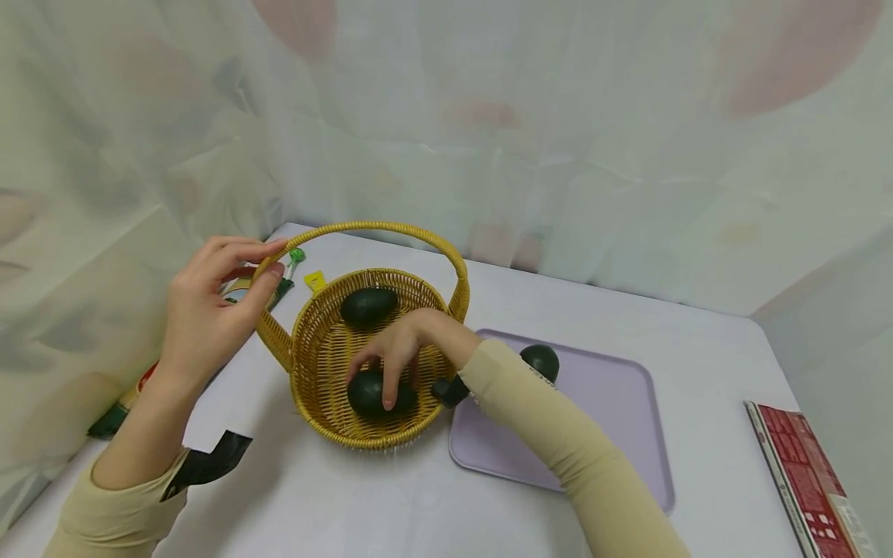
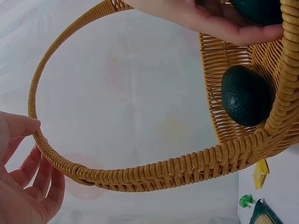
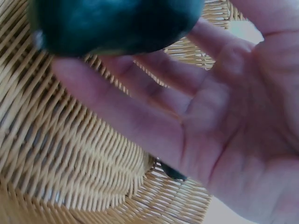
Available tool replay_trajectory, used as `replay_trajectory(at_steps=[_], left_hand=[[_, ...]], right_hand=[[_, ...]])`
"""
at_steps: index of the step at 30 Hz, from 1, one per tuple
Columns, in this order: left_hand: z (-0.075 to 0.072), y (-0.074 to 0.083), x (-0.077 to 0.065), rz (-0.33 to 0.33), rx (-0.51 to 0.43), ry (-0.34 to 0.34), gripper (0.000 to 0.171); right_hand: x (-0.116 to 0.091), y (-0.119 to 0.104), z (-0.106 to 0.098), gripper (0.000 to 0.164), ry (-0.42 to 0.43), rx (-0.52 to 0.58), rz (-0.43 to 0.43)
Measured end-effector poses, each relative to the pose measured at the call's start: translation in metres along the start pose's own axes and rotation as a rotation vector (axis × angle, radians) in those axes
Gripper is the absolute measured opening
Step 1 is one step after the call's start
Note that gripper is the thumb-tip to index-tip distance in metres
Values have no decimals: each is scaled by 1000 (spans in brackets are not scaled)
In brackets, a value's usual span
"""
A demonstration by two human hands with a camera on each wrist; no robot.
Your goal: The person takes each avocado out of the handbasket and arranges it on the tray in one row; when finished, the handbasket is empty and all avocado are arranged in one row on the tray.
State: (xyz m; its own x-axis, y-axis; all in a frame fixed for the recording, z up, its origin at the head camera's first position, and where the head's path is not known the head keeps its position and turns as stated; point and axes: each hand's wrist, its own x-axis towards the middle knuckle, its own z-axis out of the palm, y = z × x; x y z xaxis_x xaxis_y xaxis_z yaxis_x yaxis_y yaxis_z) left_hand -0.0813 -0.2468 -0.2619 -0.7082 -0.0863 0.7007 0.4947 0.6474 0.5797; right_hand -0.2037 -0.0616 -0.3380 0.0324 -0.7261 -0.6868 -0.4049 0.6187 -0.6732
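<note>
A yellow woven basket (image 1: 328,422) with a tall hoop handle (image 1: 377,225) stands on the white table. My left hand (image 1: 216,298) pinches the left side of that handle between thumb and fingers. Inside the basket, my right hand (image 1: 398,349) grips a dark green avocado (image 1: 373,399), thumb on the near side and fingers around the far side. Another avocado (image 1: 368,307) lies by the basket's back wall; the left wrist view shows this avocado (image 2: 245,95) against the weave. The right wrist view has the gripped avocado (image 3: 117,23) at the top, touching the fingers.
Right of the basket lies a lilac tray (image 1: 614,403) bearing one avocado (image 1: 540,361), partly covered by my right sleeve. A red printed package (image 1: 802,473) sits at the table's right edge. Behind my left hand are a green-wrapped lollipop (image 1: 297,254) and a yellow item (image 1: 315,280).
</note>
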Motion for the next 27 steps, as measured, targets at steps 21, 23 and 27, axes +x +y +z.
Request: replay_trajectory(at_steps=[21, 23, 27], left_hand=[[0, -1, 0, -4, -3, 4, 27], [0, -1, 1, -4, 1, 5, 27], [-1, 0, 1, -1, -1, 10, 27]], right_hand=[[-61, 6, 8, 74, 171, -241, -196], [-69, 9, 10, 74, 182, -212, -214], [-83, 16, 15, 74, 204, -129, -218]])
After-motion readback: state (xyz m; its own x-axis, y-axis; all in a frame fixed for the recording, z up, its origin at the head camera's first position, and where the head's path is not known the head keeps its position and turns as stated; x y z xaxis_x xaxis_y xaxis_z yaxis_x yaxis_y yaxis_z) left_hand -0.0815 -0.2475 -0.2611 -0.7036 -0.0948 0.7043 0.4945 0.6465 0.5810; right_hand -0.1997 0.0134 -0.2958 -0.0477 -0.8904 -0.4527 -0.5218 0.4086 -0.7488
